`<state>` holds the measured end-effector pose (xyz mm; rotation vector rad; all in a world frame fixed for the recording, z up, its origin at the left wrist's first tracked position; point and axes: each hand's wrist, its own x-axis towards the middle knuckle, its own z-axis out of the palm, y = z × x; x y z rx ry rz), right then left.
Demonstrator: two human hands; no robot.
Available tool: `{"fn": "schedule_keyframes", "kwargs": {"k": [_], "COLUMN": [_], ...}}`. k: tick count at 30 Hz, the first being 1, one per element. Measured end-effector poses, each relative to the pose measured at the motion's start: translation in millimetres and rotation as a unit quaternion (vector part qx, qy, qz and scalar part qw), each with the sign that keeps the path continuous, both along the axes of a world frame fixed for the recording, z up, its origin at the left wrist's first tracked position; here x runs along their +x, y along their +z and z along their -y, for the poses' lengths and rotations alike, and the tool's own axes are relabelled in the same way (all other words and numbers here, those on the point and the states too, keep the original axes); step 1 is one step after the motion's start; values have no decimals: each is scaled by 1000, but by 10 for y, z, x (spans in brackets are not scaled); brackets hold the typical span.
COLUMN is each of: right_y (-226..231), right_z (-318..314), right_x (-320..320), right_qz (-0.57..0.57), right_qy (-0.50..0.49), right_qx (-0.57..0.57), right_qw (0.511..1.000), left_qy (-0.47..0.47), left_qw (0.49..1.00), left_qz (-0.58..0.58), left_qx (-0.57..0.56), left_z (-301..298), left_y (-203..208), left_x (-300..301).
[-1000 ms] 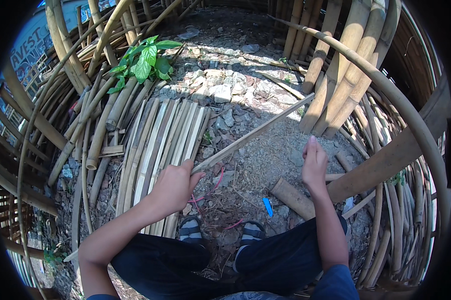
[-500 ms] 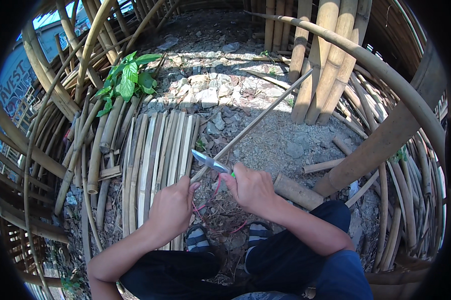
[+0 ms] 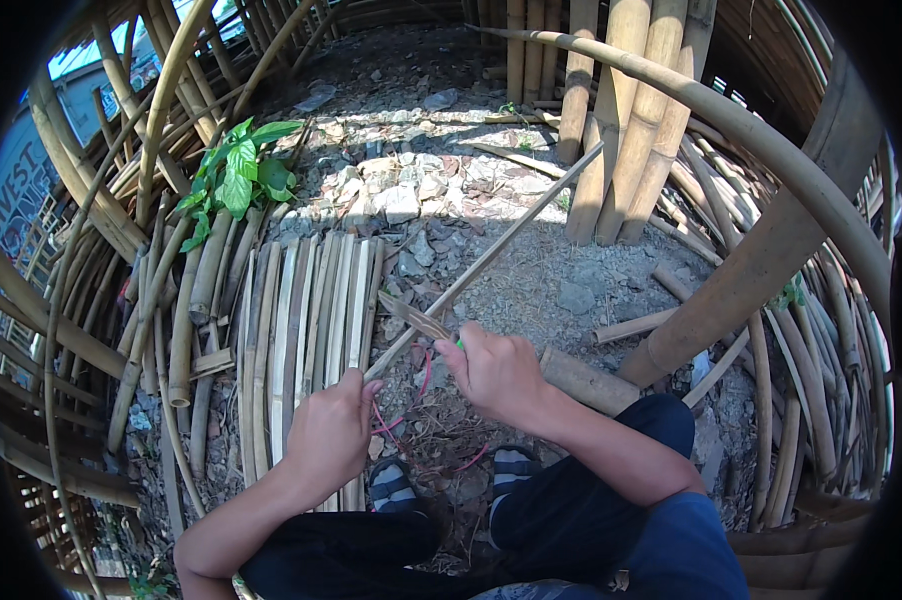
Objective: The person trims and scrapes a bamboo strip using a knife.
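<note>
My left hand (image 3: 329, 438) is closed round the near end of a long, thin bamboo strip (image 3: 491, 254), which slants up and away to the right. In my right hand (image 3: 499, 376) is a knife (image 3: 415, 318), its green handle mostly hidden by my fingers. The blade points to the left and lies across the strip, just beyond my left hand; whether its edge touches the wood I cannot tell. Left of my hands, a row of split bamboo strips (image 3: 316, 310) lies side by side on the ground.
A thick bamboo post (image 3: 771, 225) leans at the right, near a short bamboo piece (image 3: 589, 381). Upright bamboo poles (image 3: 623, 120) stand at the far right. A green leafy plant (image 3: 237, 178) grows at the left. Pink string (image 3: 426, 372) lies between my sandalled feet (image 3: 395, 487).
My left hand has shifted slightly left and down with the strip's near end. The knife blade has turned, losing its bright glint. The whole view has moved a little.
</note>
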<state>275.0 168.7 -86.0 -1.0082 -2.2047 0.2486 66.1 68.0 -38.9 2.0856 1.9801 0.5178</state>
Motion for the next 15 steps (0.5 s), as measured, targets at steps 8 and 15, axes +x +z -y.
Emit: {"fn": "schedule_keyframes", "kwargs": {"k": [8, 15], "right_y": [111, 144], "right_z": [-664, -398], "right_x": [500, 402], "right_qz": [28, -2], "right_qy": [-123, -113], "right_qx": [94, 15], "right_qw": [987, 994], "left_qy": [-2, 34], "left_qw": [999, 999], "left_qz": [34, 37], "left_qx": [33, 8], "left_z": [30, 129], "left_y": [65, 55], "left_x": [-14, -92]}}
